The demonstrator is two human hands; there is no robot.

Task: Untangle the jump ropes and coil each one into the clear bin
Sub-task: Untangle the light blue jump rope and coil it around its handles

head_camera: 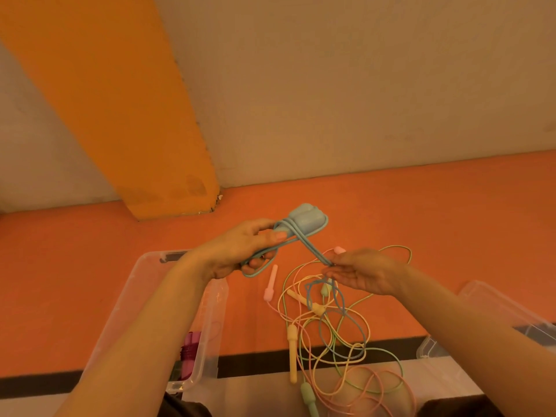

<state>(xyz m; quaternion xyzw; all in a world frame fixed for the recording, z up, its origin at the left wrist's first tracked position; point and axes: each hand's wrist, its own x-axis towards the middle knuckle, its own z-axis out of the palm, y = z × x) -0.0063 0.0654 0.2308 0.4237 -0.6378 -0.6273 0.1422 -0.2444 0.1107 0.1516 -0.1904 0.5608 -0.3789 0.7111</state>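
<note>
Fingers of the left hand grip the blue rope bundle mid-frame; right hand pinches its cord. Light, limp, best held at the handles.

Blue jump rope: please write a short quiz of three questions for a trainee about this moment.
1. True or false: the left hand holds both handles of the blue jump rope.
2. What does the right hand pinch?
3. Where does the tangle of ropes lie? A) in the clear bin B) on the orange floor

Key: 1 true; 2 the blue cord; 3 B.
</note>
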